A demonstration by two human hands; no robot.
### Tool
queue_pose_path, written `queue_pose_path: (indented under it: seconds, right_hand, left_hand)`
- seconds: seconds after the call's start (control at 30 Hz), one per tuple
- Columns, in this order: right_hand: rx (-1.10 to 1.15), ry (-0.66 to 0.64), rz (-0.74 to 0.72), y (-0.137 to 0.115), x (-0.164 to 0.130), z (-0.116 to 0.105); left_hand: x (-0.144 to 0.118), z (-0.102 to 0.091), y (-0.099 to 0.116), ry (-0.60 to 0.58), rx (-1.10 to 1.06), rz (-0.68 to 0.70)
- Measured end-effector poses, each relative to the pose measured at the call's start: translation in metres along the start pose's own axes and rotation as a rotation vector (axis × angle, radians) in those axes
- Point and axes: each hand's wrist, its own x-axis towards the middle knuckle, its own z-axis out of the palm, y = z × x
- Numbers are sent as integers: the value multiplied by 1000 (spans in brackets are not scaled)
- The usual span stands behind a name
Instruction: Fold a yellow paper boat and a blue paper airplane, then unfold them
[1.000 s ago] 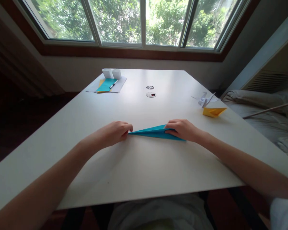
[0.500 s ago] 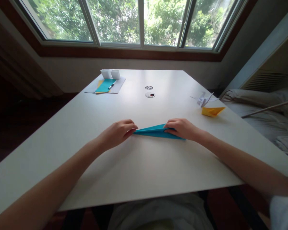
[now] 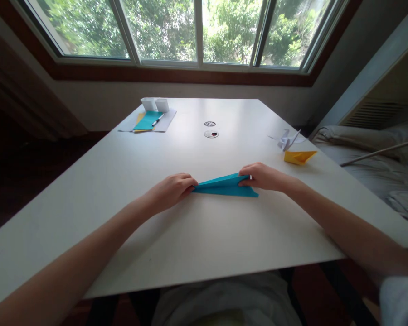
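White tabletop (image 3: 197, 235) fills most of the view, its near edge cutting across the person's lap. At its middle lies a folded teal paper (image 3: 226, 186), a long narrow wedge tapering to the left. The left hand (image 3: 172, 190) is curled nearly closed, fingertips pinching the wedge's pointed tip against the table. The right hand (image 3: 265, 177), fingers bent, grips the raised upper flap at the wide end; how the thumb sits is hidden. Farther right stand a yellow paper boat (image 3: 298, 156) and, just behind it, a white paper crane (image 3: 287, 139). Two round cable holes (image 3: 211, 129) sit mid-table. At the far left corner, two small white containers (image 3: 154, 104) stand side by side, their contents not visible, beside teal and yellow sheets (image 3: 146, 121) with a pen (image 3: 158, 119) across them. Bedding at the right is cut off.
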Motion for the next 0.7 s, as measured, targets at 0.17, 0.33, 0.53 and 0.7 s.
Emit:
queue_pose_path:
  seconds: [0.17,0.33,0.53,0.7]
  right_hand:
    - [48,29,25,11,-7,-4]
    - [197,451,170,1,-6,-15]
    - [1086,303,443,-21,4,-8]
    - [1624,370,623,-30,14,3]
  left_hand:
    - [-3,-3,-4,23,69,40]
    - [-6,-8,-10,250,296,17]
    - [-1,-14,5,437,700,119]
    - [1,-15,18,479,683,191]
